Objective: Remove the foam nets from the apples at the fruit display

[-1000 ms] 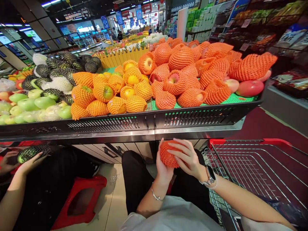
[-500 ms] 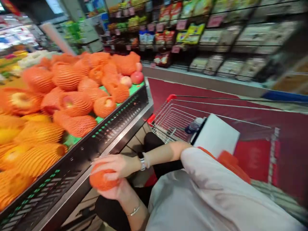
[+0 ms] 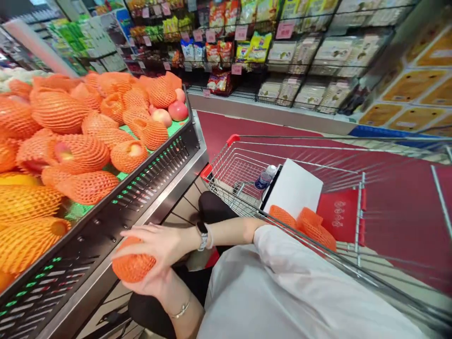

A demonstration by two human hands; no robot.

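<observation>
Between my hands is a round fruit in an orange foam net (image 3: 134,267), held low beside the display's metal edge. My right hand (image 3: 160,242), with a watch on its wrist, lies over the top with fingers curved round the net. From below, my left hand (image 3: 155,286), with a thin bracelet, cups the same fruit; some of its fingers are hidden. The net covers the fruit, so its kind does not show. Close by, the display holds many fruits in orange foam nets (image 3: 83,153) and yellow-orange ones (image 3: 30,202). Bare red-pink apples (image 3: 178,110) lie at its corner.
A wire shopping cart (image 3: 226,190) stands beside me, holding a white box (image 3: 298,186), a bottle (image 3: 264,178) and orange-netted items (image 3: 314,226). The display's slotted black rail (image 3: 155,176) borders the fruit. Shelves of bagged goods (image 3: 259,47) and stacked yellow boxes (image 3: 413,87) stand behind.
My view has swung right, so the fruit display and my hands sit further left and more of the cart shows. Both hands still hold the netted fruit.
</observation>
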